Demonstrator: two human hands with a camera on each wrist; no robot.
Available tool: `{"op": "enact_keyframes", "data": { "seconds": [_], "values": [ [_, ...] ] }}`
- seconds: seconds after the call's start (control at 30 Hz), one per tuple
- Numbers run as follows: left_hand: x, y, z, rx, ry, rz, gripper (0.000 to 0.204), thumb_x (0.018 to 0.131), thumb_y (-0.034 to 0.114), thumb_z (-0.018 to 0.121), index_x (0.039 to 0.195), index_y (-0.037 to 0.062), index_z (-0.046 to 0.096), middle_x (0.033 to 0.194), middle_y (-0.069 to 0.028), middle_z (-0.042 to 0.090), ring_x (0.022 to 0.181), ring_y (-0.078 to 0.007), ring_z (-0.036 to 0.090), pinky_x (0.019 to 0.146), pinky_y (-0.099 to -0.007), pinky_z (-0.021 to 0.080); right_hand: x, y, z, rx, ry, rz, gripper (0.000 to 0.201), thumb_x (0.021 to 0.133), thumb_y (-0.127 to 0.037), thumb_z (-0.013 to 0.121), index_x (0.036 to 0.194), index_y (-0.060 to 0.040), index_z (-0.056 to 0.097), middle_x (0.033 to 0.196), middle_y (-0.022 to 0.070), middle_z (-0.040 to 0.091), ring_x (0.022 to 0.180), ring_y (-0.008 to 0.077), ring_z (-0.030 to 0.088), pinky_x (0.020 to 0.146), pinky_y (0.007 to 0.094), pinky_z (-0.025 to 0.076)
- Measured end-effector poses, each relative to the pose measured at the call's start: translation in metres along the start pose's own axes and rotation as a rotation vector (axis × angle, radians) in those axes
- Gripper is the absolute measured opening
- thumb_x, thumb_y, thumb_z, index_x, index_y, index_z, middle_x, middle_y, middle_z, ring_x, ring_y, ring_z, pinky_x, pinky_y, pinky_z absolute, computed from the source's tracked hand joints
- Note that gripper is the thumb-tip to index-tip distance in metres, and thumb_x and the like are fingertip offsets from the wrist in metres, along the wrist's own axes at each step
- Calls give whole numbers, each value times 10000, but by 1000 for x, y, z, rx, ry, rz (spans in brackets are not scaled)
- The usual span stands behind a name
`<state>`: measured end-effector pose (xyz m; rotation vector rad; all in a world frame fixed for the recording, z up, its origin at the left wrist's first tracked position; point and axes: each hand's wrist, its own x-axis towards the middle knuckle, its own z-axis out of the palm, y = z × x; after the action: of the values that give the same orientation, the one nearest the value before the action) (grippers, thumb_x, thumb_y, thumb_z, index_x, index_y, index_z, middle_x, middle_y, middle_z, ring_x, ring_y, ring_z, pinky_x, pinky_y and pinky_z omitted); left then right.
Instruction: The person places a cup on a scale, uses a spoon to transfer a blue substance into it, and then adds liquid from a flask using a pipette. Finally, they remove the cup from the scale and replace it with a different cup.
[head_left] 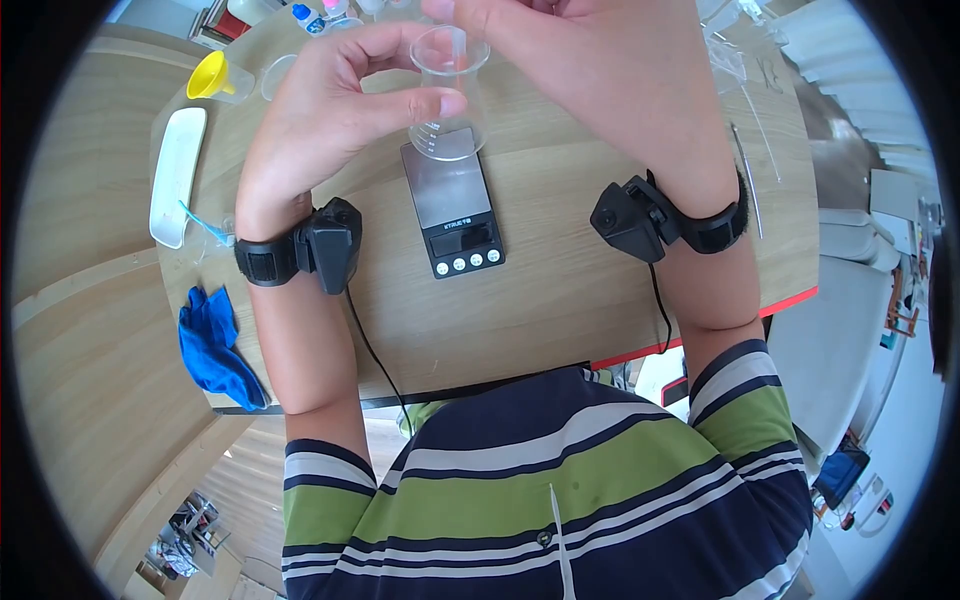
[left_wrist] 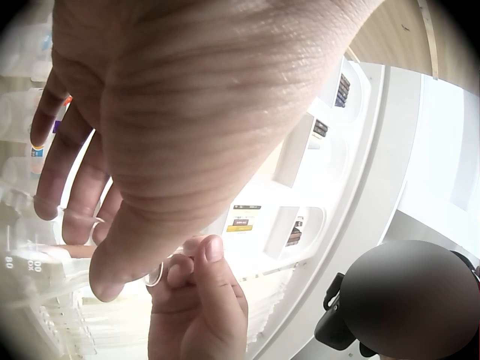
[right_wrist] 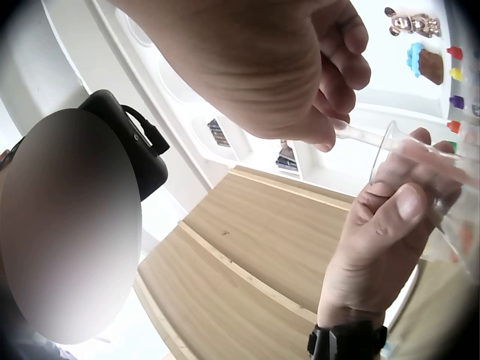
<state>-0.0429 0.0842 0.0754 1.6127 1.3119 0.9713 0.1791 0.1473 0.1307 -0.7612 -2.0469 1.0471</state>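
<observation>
Beaker [head_left: 466, 82] pinched in the left hand [head_left: 330, 112] opens toward the right hand [head_left: 622, 72], which pinches a clear rod [right_wrist: 361, 135] pointing lengthwise into its mouth.

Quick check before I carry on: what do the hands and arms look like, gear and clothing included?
The left hand and right hand are bare. Each has a black wrist strap bearing a blocky black camera, with a thin black cable trailing from it. The short sleeves are striped navy, green and pale grey.
</observation>
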Motion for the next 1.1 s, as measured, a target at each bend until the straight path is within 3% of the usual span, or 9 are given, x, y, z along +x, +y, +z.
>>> {"op": "enact_keyframes", "data": {
  "seconds": [0.17,0.3,0.37,0.63,0.7,0.9,0.97,1.03,1.1],
  "values": [
    [1,0,0,-10,-32,19,397,882,129,917,1251,37,803,1171,-44,815,1173,-153,722,1049,-338,543,-3,-5,6,-170,169,-105,175,939,-122,813,872,37,788,612,40,677,530,58,545,491,249,385],
    [1,-1,0,-9,-37,34,397,884,111,909,1258,34,801,1185,-48,812,1161,-152,718,1037,-341,551,0,1,3,-23,149,-124,172,939,-127,818,880,33,795,613,35,673,525,57,536,492,250,387],
    [2,-1,0,-14,-39,37,393,885,109,906,1257,34,802,1181,-46,813,1153,-149,717,1032,-339,553,-1,-2,5,-158,170,-131,160,938,-127,822,900,27,806,609,29,665,523,58,530,494,250,388],
    [0,5,2,-12,-18,18,376,889,125,898,1240,27,804,1163,-40,814,1129,-138,716,1011,-325,561,-1,-3,5,-208,175,-131,144,934,-120,818,899,20,812,621,33,642,540,79,521,509,268,391],
    [-1,6,1,-64,-25,-52,327,864,117,917,1151,42,780,1162,-19,784,1188,-160,690,1106,-357,483,1,1,3,-188,136,-136,143,929,-117,818,894,22,809,627,39,636,543,89,518,513,277,391],
    [-1,6,1,-53,-12,-52,339,860,115,921,1155,33,778,1157,-19,783,1194,-159,690,1107,-349,481,2,2,2,-220,154,-202,146,920,-111,822,880,27,797,642,52,633,550,107,523,519,290,395],
    [-1,6,1,-58,-16,-57,341,858,116,923,1155,33,778,1153,-18,781,1194,-158,689,1107,-348,480,4,4,0,-60,105,-61,151,919,-114,824,879,29,796,642,56,638,551,107,530,520,289,400],
    [-1,5,1,-63,-20,-62,343,856,117,924,1155,33,778,1149,-16,780,1193,-157,688,1107,-348,479,1,1,4,-115,120,-86,149,917,-114,826,887,29,796,645,57,642,553,106,535,520,287,402],
    [0,2,1,-14,-27,16,387,886,141,899,1238,16,800,1171,-45,808,1156,-151,717,1019,-336,566,0,0,4,-170,135,-112,147,915,-113,829,895,29,796,647,58,646,555,104,539,521,285,404]
  ]
}}
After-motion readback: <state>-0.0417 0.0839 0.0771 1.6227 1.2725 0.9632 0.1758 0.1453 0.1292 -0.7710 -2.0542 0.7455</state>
